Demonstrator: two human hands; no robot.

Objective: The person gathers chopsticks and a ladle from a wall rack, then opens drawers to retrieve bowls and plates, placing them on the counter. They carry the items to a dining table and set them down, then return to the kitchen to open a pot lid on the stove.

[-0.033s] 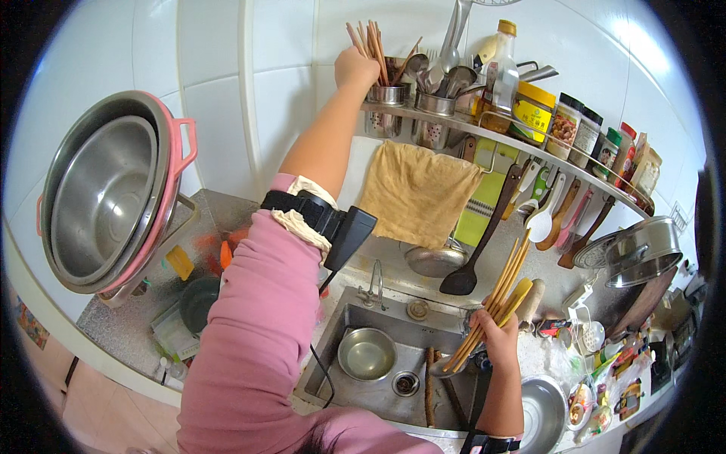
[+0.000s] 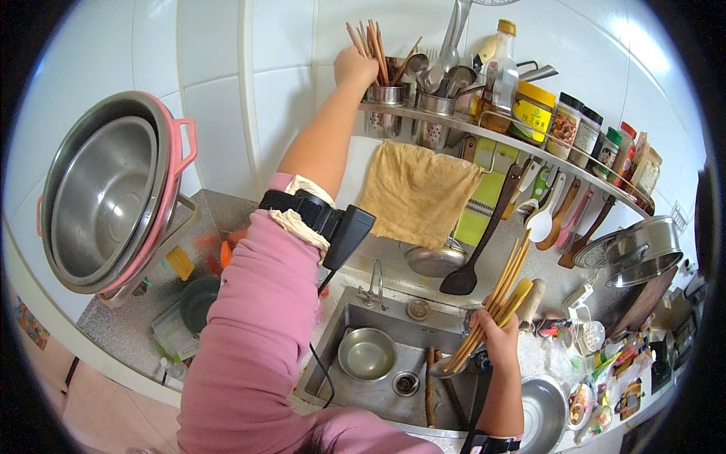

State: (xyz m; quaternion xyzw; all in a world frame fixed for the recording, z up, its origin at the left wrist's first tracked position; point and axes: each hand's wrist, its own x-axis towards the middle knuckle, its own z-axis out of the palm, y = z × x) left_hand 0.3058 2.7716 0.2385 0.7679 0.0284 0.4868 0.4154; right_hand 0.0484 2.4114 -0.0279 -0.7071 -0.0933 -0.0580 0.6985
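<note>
Up at the wall shelf, my left hand (image 2: 355, 66) is closed around wooden chopsticks (image 2: 372, 41) standing in a perforated steel holder (image 2: 383, 117), beside another holder (image 2: 429, 129) of spoons and ladles. My right hand (image 2: 495, 337) grips a bundle of light bamboo chopsticks (image 2: 507, 276) over the sink's right side, along with what looks like a metal spoon (image 2: 442, 368), partly hidden. A pale rounded handle (image 2: 529, 303) shows behind that bundle. Below, the steel sink (image 2: 333, 378) holds a bowl (image 2: 367, 352) and brown sticks (image 2: 429, 401).
Nested basins (image 2: 102, 200) hang at the left. A tan cloth (image 2: 416, 193) and several utensils (image 2: 540, 219) hang under the shelf, which bears bottles and jars (image 2: 533, 113). At right are steel pots (image 2: 641, 250), a large basin (image 2: 543, 412) and cluttered packets (image 2: 605, 393).
</note>
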